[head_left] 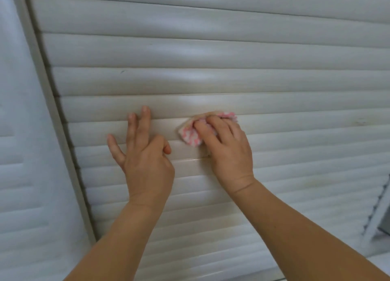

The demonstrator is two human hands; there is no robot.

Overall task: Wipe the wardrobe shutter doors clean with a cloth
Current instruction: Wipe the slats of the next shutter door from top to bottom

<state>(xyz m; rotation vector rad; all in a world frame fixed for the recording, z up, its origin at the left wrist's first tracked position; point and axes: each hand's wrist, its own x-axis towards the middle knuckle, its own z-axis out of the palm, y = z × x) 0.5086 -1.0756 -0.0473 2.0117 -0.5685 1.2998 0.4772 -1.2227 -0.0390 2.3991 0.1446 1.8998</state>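
Observation:
A white wardrobe shutter door (211, 54) with horizontal slats fills the view. My right hand (228, 149) presses a pink-and-white checked cloth (191, 136) against a slat near the middle, with fingers curled over the cloth. The cloth shows at the fingertips and to their left. My left hand (143, 151) rests on the slats just left of the cloth, fingers spread and mostly straight, holding nothing.
A dark vertical gap and frame edge (63, 120) separate this door from a second slatted shutter door (23, 175) on the left. At the lower right another louvred panel edge (377, 209) stands at an angle.

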